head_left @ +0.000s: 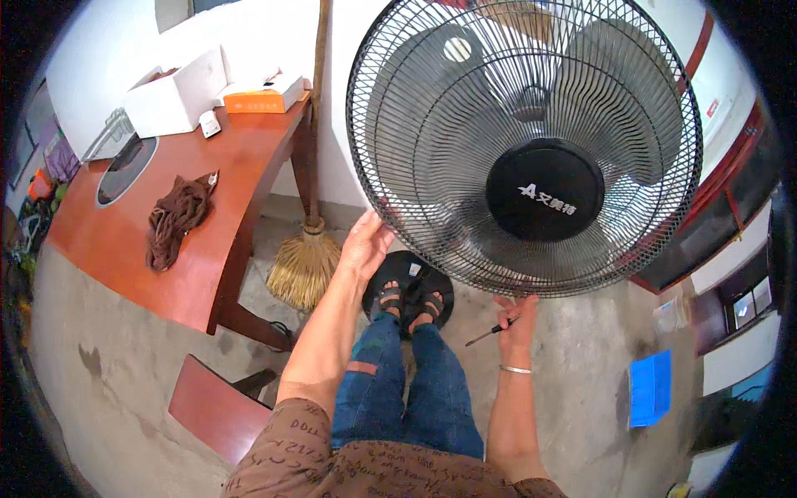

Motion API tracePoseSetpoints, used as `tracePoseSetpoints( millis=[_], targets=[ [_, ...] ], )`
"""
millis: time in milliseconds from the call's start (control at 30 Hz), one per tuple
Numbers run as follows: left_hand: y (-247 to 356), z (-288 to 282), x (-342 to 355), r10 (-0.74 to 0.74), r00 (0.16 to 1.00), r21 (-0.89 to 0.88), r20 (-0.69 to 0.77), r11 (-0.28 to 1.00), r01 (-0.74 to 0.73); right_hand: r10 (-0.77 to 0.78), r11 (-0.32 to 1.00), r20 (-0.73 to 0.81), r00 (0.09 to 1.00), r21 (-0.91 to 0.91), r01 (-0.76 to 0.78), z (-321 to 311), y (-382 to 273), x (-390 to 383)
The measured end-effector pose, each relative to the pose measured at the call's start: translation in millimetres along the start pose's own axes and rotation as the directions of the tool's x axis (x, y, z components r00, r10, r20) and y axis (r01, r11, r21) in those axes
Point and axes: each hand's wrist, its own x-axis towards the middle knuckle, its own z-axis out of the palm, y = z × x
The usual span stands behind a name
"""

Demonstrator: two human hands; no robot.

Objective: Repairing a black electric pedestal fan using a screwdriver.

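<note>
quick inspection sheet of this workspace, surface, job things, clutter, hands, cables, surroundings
surface: grey concrete floor, stained in places; red-brown wooden desk at left
job's things: black pedestal fan, its wire grille facing the camera, round base under the person's sandalled feet; thin dark-handled tool, apparently a screwdriver
clutter: brown cloth, white box, orange box and an oval dark plate on the desk; straw broom against the wall; blue folder on the floor
hands: left hand flat against the grille's lower left rim; right hand below the grille, gripping the tool
cables: dark cord by the desk foot, unclear
surroundings: white wall, dark red woodwork at right
</note>
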Motion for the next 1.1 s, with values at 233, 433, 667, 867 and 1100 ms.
tracePoseSetpoints(
  millis=[233,433,667,867,1100],
  targets=[
    [2.0,-10.7,2.4,-0.082,0.996,0.011,0.035,0.997,0.082,-0.013,0.996,0.066,0.998,-0.089,0.019,-15.0,-2.9,3.6],
    [12.2,-1.6,-3.2,-0.104,0.990,0.046,-0.094,0.993,0.109,0.016,0.992,0.035,0.999,-0.128,-0.011,-1.8,-12.6,-1.2],
    [19.6,-4.2,-9.0,-0.133,0.975,0.107,-0.179,0.982,0.154,0.015,0.986,0.004,1.000,-0.166,-0.014,4.8,-14.9,3.4],
    [41.1,-4.1,-10.7,-0.103,0.986,0.084,-0.129,0.990,0.114,0.084,0.985,-0.096,0.992,-0.141,-0.097,7.4,-10.4,1.9],
    [76.6,24.9,33.6,-0.018,0.997,0.378,0.070,0.926,-0.010,0.075,0.993,-0.031,0.997,-0.093,-0.078,3.3,-11.9,4.2]
  ],
)
